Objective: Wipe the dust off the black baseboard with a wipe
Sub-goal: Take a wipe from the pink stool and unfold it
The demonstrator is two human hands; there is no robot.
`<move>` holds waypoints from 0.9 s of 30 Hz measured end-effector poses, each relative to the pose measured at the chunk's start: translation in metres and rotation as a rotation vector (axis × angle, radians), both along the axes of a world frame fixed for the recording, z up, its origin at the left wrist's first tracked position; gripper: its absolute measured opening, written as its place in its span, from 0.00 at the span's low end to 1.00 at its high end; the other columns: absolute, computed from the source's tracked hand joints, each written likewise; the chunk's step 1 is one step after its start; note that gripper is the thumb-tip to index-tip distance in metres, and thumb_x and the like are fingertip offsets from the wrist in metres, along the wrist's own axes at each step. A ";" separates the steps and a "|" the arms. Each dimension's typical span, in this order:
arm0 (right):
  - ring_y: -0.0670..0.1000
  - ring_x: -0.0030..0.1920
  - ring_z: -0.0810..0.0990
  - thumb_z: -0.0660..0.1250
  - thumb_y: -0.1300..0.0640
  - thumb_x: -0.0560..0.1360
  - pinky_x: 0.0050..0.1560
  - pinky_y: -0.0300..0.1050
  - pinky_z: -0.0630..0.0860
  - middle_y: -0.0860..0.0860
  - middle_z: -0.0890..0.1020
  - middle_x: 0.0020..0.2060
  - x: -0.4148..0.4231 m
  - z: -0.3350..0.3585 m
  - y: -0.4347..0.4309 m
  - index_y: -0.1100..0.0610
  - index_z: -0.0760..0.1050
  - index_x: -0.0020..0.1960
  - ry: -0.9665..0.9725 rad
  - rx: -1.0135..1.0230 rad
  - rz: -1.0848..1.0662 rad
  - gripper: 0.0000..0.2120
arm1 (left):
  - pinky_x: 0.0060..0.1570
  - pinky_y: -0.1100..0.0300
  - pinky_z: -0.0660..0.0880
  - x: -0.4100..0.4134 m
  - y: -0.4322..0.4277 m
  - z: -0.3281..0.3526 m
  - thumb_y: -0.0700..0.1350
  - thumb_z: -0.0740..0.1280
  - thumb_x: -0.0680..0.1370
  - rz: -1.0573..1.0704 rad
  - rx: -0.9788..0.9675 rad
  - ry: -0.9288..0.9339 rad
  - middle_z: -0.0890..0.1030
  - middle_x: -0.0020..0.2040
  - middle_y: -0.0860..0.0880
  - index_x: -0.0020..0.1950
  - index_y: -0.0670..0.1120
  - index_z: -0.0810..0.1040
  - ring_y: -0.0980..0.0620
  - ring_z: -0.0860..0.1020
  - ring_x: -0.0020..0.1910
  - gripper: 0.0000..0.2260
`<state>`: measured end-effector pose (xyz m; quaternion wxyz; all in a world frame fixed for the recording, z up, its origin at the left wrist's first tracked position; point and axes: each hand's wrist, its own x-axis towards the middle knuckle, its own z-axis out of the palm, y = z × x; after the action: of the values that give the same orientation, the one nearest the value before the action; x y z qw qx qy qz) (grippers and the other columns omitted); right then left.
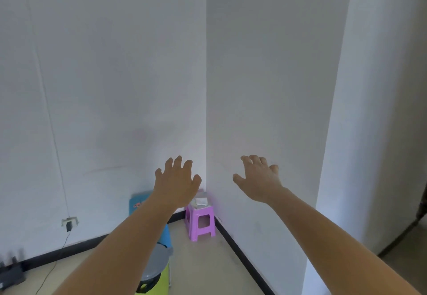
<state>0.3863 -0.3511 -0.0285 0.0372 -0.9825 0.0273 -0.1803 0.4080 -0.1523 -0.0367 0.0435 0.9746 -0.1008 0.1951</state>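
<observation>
The black baseboard (240, 252) runs along the foot of both white walls and meets in the corner behind a purple stool (200, 223). A whitish wipe packet (200, 201) lies on the stool's seat. My left hand (176, 182) is stretched forward at mid-height, fingers spread, holding nothing, and it covers part of the stool top. My right hand (258, 179) reaches out in front of the right wall, fingers loosely spread and empty. Both hands are well above the baseboard.
A green bin with a grey lid (154, 269) stands under my left forearm, a blue object (138, 202) behind it. A wall socket (69, 222) with a plug and cable is at the left. Dark items (11, 271) lie at the far left floor. A wall corner juts at right.
</observation>
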 end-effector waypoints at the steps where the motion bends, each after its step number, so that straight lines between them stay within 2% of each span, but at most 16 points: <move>1: 0.54 0.71 0.61 0.54 0.44 0.78 0.67 0.57 0.60 0.53 0.63 0.72 0.020 -0.005 -0.004 0.54 0.56 0.74 0.012 -0.006 0.005 0.28 | 0.68 0.48 0.57 0.021 -0.005 -0.003 0.53 0.51 0.81 0.002 -0.012 0.027 0.55 0.76 0.46 0.75 0.48 0.57 0.46 0.52 0.74 0.23; 5: 0.54 0.71 0.61 0.53 0.44 0.78 0.68 0.58 0.59 0.53 0.63 0.72 0.106 -0.032 -0.021 0.54 0.55 0.74 0.046 -0.027 0.011 0.28 | 0.69 0.47 0.56 0.108 -0.021 -0.022 0.53 0.50 0.81 0.007 -0.046 0.114 0.54 0.77 0.46 0.75 0.49 0.56 0.46 0.52 0.74 0.23; 10: 0.54 0.71 0.61 0.53 0.44 0.78 0.67 0.57 0.60 0.53 0.64 0.71 0.232 -0.071 -0.030 0.55 0.56 0.74 0.078 -0.021 0.005 0.28 | 0.70 0.47 0.55 0.235 -0.034 -0.059 0.53 0.50 0.81 -0.014 -0.013 0.130 0.54 0.77 0.46 0.75 0.48 0.57 0.46 0.51 0.75 0.22; 15: 0.54 0.72 0.60 0.53 0.44 0.78 0.68 0.57 0.59 0.53 0.63 0.72 0.363 -0.116 -0.026 0.55 0.55 0.74 0.150 0.035 -0.025 0.28 | 0.68 0.47 0.59 0.369 -0.043 -0.104 0.52 0.51 0.81 -0.067 -0.116 0.237 0.56 0.76 0.46 0.74 0.48 0.58 0.46 0.54 0.73 0.22; 18: 0.54 0.72 0.60 0.53 0.45 0.79 0.68 0.56 0.58 0.53 0.63 0.71 0.432 -0.147 -0.027 0.55 0.56 0.74 0.224 0.009 -0.052 0.27 | 0.68 0.46 0.58 0.440 -0.048 -0.135 0.52 0.51 0.81 -0.069 -0.059 0.277 0.54 0.76 0.46 0.74 0.48 0.58 0.45 0.53 0.74 0.22; 27: 0.54 0.70 0.62 0.53 0.47 0.79 0.68 0.57 0.58 0.53 0.65 0.70 0.634 -0.233 -0.045 0.55 0.58 0.73 0.418 0.004 -0.033 0.25 | 0.66 0.46 0.60 0.646 -0.066 -0.214 0.51 0.51 0.81 -0.030 0.013 0.477 0.59 0.75 0.44 0.73 0.46 0.59 0.45 0.58 0.71 0.22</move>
<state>1.0205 -0.3956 -0.2614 0.0297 -0.9979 0.0510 0.0268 1.0540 -0.2181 -0.2509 0.0626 0.9918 -0.1034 -0.0418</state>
